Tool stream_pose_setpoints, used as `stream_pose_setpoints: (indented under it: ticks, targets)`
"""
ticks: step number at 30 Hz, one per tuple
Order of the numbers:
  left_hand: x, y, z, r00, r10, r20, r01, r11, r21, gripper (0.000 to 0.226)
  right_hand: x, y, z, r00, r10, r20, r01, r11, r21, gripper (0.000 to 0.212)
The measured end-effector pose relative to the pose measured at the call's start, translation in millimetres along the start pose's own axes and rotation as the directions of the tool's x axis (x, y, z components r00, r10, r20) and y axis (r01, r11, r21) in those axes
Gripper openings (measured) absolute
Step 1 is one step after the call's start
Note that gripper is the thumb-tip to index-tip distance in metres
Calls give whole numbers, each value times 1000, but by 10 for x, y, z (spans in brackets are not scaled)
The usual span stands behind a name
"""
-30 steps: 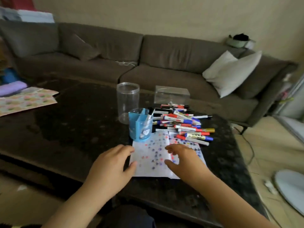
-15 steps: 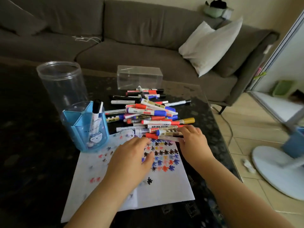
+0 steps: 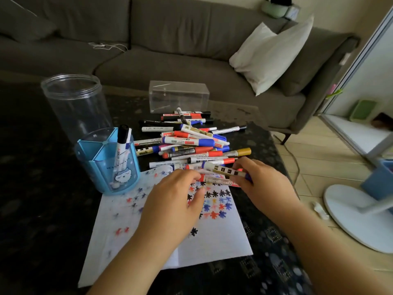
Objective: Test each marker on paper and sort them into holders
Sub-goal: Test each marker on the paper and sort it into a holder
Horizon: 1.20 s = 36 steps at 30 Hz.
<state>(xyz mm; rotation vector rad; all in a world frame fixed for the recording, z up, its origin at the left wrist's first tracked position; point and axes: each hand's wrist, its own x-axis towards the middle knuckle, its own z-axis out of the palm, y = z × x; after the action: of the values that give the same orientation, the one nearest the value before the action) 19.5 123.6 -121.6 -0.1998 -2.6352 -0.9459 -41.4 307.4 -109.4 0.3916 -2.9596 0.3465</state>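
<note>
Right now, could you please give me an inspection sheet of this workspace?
Surface: dark patterned table.
Job's things: marker pile; test paper with colour marks; blue holder with one marker; clear jar and clear box, both seemingly empty.
Clutter: nothing seen.
Grip: right hand holds markers at the pile's edge; left hand reaches beside them, contact unclear.
Cables: white cord on sofa.
Surroundings: sofa, cushions, fan base.

White paper stamped with red, blue and black star-shaped marks; light-blue pen holder with a white cartoon face; marker pile in red, blue, black, white and gold; grey sofa; white cushions.
</note>
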Motion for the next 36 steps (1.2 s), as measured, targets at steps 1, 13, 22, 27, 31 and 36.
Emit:
stream_pose_setpoints:
  ticks: [1, 13, 22, 27, 31, 36]
  targets:
    - [-22, 25, -16, 1000, -11, -6, 10, 999, -33, 25, -99, -56, -80, 1000, 9, -3, -8, 997, 75, 20]
    - [-180, 182, 50, 948, -168, 271, 261, 898, -355, 7, -809, -402, 56, 980, 146, 136, -173, 279, 945, 26]
    - [-108, 161, 81, 856, -219, 469, 512, 489, -706, 23, -738, -541, 107, 914, -19, 405, -405, -57, 912, 28]
    - [-123, 233, 64, 834, -156, 530, 552, 222, -804, 25, -749, -586, 92, 886, -110, 451, -464, -163, 871, 31]
    - [-134, 222, 146, 879, -237, 414, 470, 281, -837, 21, -754, -576, 121, 940, 19, 340, -335, 235, 912, 37]
    - [-152, 279, 231, 858, -389, 334, 457, 284, -843, 36, -752, -594, 169, 996, 60, 68, -89, 793, 602, 22]
